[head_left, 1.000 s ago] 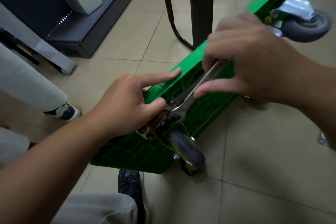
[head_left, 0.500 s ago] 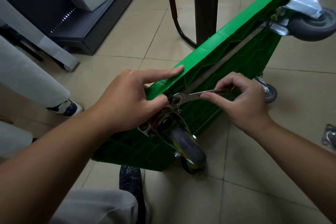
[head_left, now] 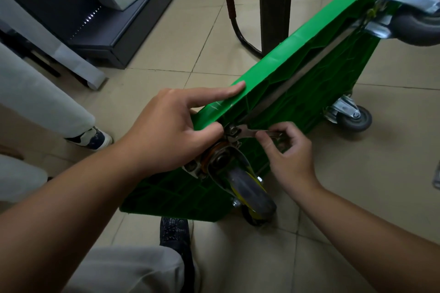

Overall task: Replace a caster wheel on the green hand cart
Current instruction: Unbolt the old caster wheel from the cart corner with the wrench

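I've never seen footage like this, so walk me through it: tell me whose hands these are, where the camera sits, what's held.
No machine here: a person works bare-handed, filmed by one camera on their head, looking down. The green hand cart is tipped on edge on the tiled floor. The left hand grips its rim beside the caster wheel. The right hand pinches a wrench whose head sits on a fastener by that wheel's mount. A second caster shows farther along.
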`<state>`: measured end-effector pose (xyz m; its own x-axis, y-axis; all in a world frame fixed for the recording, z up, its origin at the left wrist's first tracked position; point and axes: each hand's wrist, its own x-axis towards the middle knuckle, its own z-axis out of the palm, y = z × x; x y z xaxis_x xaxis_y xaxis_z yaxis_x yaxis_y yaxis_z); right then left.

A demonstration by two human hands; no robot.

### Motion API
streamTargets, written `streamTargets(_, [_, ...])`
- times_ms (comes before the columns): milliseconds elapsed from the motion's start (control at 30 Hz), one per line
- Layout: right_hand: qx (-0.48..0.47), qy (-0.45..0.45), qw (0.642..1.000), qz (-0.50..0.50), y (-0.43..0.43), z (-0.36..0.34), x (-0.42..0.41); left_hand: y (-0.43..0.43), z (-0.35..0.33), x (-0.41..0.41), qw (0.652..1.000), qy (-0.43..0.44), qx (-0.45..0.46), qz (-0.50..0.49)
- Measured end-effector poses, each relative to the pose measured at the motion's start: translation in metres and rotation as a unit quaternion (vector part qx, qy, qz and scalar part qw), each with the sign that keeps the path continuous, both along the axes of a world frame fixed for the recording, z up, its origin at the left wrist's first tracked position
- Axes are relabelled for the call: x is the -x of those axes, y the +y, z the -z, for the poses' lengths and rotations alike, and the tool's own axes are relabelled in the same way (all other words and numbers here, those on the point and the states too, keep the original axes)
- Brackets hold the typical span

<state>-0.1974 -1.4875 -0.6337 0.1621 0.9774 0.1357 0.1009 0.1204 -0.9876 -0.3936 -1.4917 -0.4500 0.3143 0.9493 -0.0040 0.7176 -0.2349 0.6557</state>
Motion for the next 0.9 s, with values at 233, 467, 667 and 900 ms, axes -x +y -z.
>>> streamTargets(233, [-0.058,-0.065,0.996,-0.013,0.019,-0.011,-0.013,0.002,-0.001,0.000,1.000,0.014,-0.016,0.014])
streamTargets(467, [-0.167,-0.212,0.963,-0.019,0.037,-0.051,-0.040,0.002,-0.001,0.000,0.999,0.021,-0.017,0.022])
streamTargets(667, [-0.238,-0.389,0.888,-0.051,0.050,-0.114,-0.060,0.002,0.000,-0.001,0.999,0.015,-0.015,0.023])
streamTargets(900, [-0.408,-0.562,0.713,-0.092,0.032,-0.197,-0.041,0.003,0.004,0.003,1.000,0.007,-0.017,0.019])
